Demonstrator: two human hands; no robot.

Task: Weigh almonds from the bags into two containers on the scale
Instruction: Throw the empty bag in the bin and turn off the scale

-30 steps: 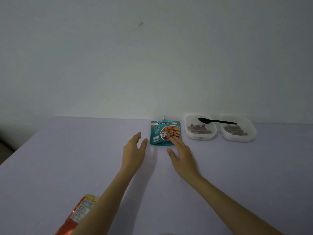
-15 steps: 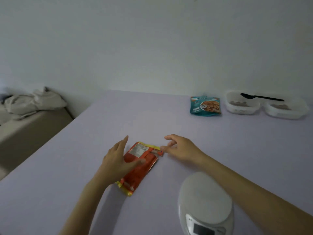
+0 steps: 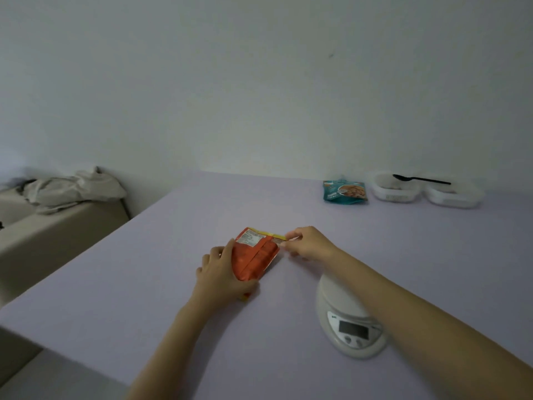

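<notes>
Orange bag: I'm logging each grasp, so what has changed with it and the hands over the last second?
Both hands left the teal almond bag and came back to the orange bag. The left hand now grips its near left edge, and the right hand pinches its far right corner. That teal bag, the two white containers, the black spoon across them and the scale stayed put.

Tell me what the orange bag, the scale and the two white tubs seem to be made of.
The orange bag looks like thin plastic film, slightly shiny: it creases and has a folded back seam. The scale seems moulded white plastic, smooth, with rounded edges. The left tub and right tub look like thin, milky plastic; they are too blurred to say more.
</notes>
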